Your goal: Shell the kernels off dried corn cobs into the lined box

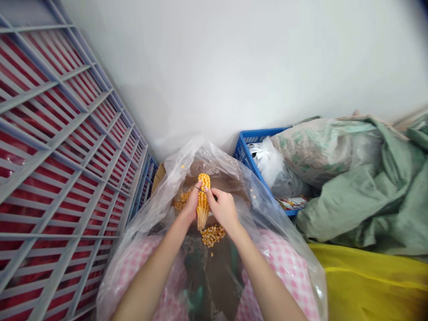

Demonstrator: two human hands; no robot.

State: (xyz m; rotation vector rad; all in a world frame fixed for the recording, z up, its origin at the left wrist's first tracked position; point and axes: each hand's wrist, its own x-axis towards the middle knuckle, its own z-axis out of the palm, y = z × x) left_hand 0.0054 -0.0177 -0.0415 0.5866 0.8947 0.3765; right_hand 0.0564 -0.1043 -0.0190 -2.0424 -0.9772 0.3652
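Note:
An ear of dried yellow corn (202, 207) stands upright in my left hand (193, 200), whose fingers wrap around its left side. The lower end of the cob is bare of kernels. My right hand (223, 206) is closed on a thin dark pointed tool (201, 190), its tip lying across the kernels; most of its handle is hidden in the fist. Below the cob lies a pile of loose corn kernels (213, 235), and another heap (182, 200) sits behind my left hand. Both heaps rest inside a clear plastic bag (267, 218) spread open over my lap.
Tall grey slatted crates (67, 133) with red contents wall off the left. A white wall (234, 58) rises ahead. To the right stand a blue basket (244, 151) with plastic bags, a stuffed sack (321, 147), green cloth (361, 209) and a yellow bag (368, 281).

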